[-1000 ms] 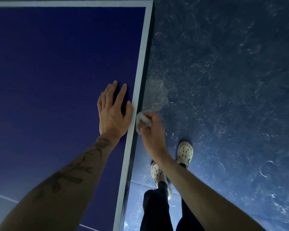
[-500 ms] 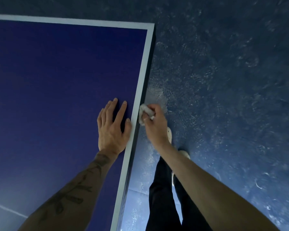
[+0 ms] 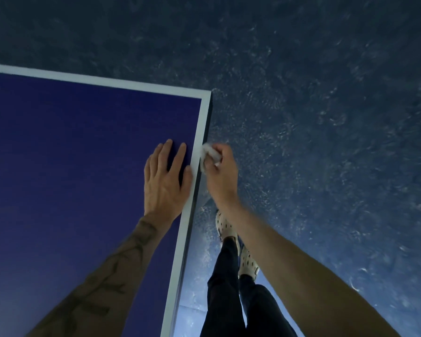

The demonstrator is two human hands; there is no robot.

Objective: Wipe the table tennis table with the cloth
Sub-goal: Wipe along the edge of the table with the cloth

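Note:
The dark blue table tennis table [image 3: 71, 154] fills the left of the view, bordered by a white line along its right side and far end. My left hand [image 3: 165, 181] lies flat on the top, fingers straight, just inside the right edge line. My right hand [image 3: 220, 171] grips a small crumpled white cloth [image 3: 210, 153] and holds it against the table's dark side edge, beside my left hand. The table's far right corner [image 3: 208, 94] lies a short way ahead of both hands.
A mottled blue floor [image 3: 326, 142] spreads to the right of and beyond the table. My legs in dark trousers and light perforated clogs [image 3: 226, 227] stand close beside the table's right edge.
Both hands have slid along the right edge toward the far corner, the cloth rubbing the side edge. My feet have stepped forward, and the corner now sits much nearer.

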